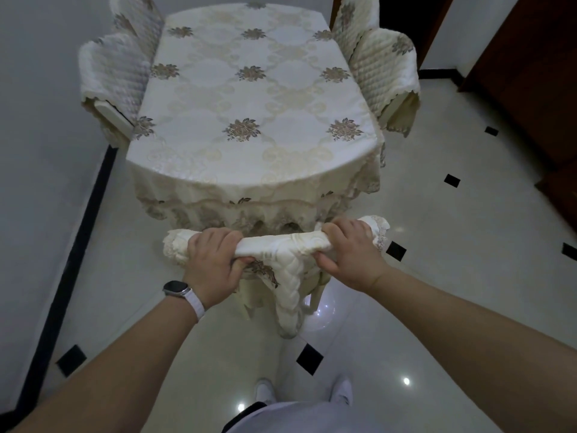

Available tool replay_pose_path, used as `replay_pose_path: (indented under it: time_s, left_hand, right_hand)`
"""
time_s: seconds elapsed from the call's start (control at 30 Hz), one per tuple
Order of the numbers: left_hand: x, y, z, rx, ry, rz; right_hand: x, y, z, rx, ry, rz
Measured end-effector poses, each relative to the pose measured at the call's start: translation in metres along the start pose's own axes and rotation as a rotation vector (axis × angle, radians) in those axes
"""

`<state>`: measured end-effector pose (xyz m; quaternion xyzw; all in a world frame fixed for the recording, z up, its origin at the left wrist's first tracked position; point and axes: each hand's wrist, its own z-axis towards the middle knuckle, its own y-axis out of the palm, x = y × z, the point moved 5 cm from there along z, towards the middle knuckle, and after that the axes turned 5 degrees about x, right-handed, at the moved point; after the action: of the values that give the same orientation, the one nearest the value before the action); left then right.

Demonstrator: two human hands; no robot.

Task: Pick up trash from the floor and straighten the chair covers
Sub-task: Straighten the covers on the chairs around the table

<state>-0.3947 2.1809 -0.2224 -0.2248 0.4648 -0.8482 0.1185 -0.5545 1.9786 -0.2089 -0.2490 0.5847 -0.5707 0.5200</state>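
The picture is dim and grey-toned, with soft overhead light that leaves the wall (37, 120) at left flat and the dark door (530, 73) at upper right nearly black. Small bright glare spots sit on the glossy floor (468, 276) at lower centre and lower right, with a broader sheen beneath the chair. Wide-angle distortion bows the frame edges, and detail looks slightly soft throughout, with shadows faint.

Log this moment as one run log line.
stage: straightening chair cover | left hand: gripping chair cover | right hand: gripping cover | cover: bunched on chair top | trash: none visible
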Motion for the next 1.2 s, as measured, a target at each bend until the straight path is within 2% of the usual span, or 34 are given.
replay_pose_path:
  time_s: [0.4, 0.77, 1.03, 1.2]
  left_hand:
    - [-0.032, 0.007, 0.019, -0.127, -0.016, 0.052]
    - [-0.046, 0.012, -0.032, -0.188, -0.012, -0.007]
    - [-0.037, 0.008, -0.041, -0.323, -0.086, 0.039]
    - [-0.031, 0.005, -0.046, -0.319, -0.166, 0.155]
  right_hand:
    - [-0.005, 0.024, 0.028, -0.07, -0.026, 0.017]
    - [-0.024, 0.064, -0.015, -0.056, -0.053, 0.03]
    - [-0.025, 0.068, -0.023, -0.101, -0.061, 0.0]
    - [-0.03, 0.064, -0.023, -0.161, -0.061, -0.124]
